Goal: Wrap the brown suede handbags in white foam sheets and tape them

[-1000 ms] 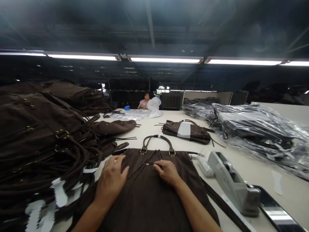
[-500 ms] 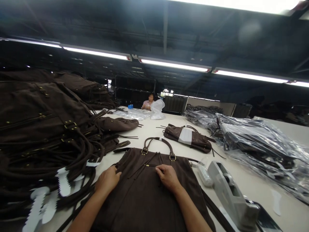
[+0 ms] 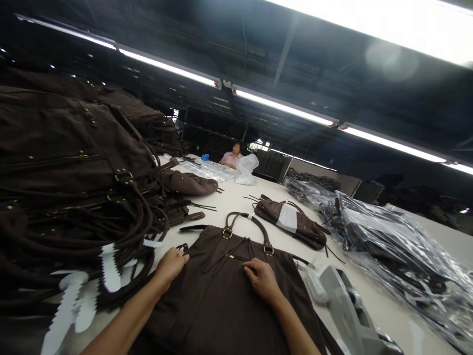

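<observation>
A dark brown handbag (image 3: 218, 305) lies flat before me, its two looped handles (image 3: 254, 220) pointing away and thin ties (image 3: 218, 264) hanging on its front. My left hand (image 3: 172, 267) grips the bag's upper left edge with closed fingers. On the front panel, right of the ties and below the small gold tag (image 3: 231, 256), rests my right hand (image 3: 263, 282). Its fingers are bent in a loose pinch on the bag's fabric; the fingertips are partly hidden.
Brown bags (image 3: 62, 148) are heaped high at left, with white notched strips (image 3: 61, 315) hanging. A grey tape dispenser (image 3: 349, 310) stands right, near plastic-wrapped bags (image 3: 399, 236). Beyond lies a folded brown bag with a white band (image 3: 287, 218). A person (image 3: 232, 157) is at the table's far end.
The view has tilted and shifted slightly. My right hand's fingers have loosened a little on the bag's front; my left hand stays at the left edge.
</observation>
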`<control>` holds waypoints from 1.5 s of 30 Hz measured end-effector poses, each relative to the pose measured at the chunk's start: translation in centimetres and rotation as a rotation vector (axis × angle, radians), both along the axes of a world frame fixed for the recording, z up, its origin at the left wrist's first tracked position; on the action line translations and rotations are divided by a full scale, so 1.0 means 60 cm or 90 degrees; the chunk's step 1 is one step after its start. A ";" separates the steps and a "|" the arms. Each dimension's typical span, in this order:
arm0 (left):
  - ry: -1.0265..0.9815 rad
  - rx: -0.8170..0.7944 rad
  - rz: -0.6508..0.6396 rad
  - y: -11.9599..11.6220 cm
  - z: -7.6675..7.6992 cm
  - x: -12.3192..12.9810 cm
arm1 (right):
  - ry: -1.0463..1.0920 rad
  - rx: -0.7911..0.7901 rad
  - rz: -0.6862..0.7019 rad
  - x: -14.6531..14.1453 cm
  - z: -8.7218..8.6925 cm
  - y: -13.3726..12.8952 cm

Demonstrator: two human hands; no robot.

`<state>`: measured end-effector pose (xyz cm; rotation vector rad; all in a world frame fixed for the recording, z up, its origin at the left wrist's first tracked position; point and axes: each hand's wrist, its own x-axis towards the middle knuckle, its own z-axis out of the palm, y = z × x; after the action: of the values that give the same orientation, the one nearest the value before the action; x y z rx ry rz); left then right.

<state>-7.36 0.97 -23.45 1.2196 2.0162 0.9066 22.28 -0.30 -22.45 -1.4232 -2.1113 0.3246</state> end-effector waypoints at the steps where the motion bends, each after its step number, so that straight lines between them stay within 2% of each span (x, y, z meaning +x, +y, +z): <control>1: 0.034 -0.002 -0.001 0.000 0.000 -0.003 | -0.001 0.007 -0.002 0.001 0.000 -0.001; 6: 0.188 -0.016 -0.039 -0.003 0.004 -0.002 | -0.093 0.112 -0.012 -0.006 0.013 -0.008; 8: 0.238 -0.007 -0.056 -0.009 0.009 0.004 | -0.165 0.149 0.042 -0.024 0.024 -0.005; 11: 0.304 0.005 -0.084 -0.028 0.024 0.017 | -0.267 0.164 0.172 -0.070 0.040 0.013; 16: 0.397 0.005 -0.093 -0.072 0.049 0.043 | -0.363 0.161 0.309 -0.173 0.058 0.080; 19: 0.442 0.024 -0.105 -0.090 0.051 0.056 | -0.358 0.150 0.325 -0.220 0.060 0.132; 22: 0.461 0.034 -0.122 -0.103 0.044 0.055 | -0.330 0.088 0.341 -0.240 0.059 0.180; 25: 0.463 0.010 -0.120 -0.117 0.034 0.036 | -0.301 0.053 0.368 -0.236 0.058 0.213; 28: 0.463 -0.066 -0.100 -0.128 0.027 0.005 | -0.252 0.042 0.359 -0.227 0.049 0.229; 32: 0.437 -0.165 -0.093 -0.127 0.024 -0.021 | -0.225 0.028 0.302 -0.237 0.017 0.236; 35: 0.440 -0.179 -0.112 -0.121 0.018 -0.027 | -0.248 0.036 0.230 -0.260 -0.005 0.235; 38: 0.425 -0.187 -0.118 -0.122 0.000 -0.031 | -0.270 0.069 0.165 -0.284 -0.015 0.226; 40: 0.428 -0.127 -0.107 -0.128 -0.013 -0.033 | -0.272 0.121 0.111 -0.295 -0.017 0.215; 41: 0.449 -0.053 -0.100 -0.131 -0.017 -0.033 | -0.273 0.152 0.084 -0.299 -0.017 0.209; 43: 0.521 0.155 -0.109 -0.132 -0.022 -0.029 | -0.277 0.204 0.045 -0.302 -0.016 0.197; 45: 0.578 0.350 -0.206 -0.124 -0.027 -0.019 | -0.274 0.215 0.027 -0.302 -0.016 0.190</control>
<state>-8.50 -6.46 -25.04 2.5339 2.1319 0.8430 4.13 11.11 -23.44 -1.3312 -2.3896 -0.3432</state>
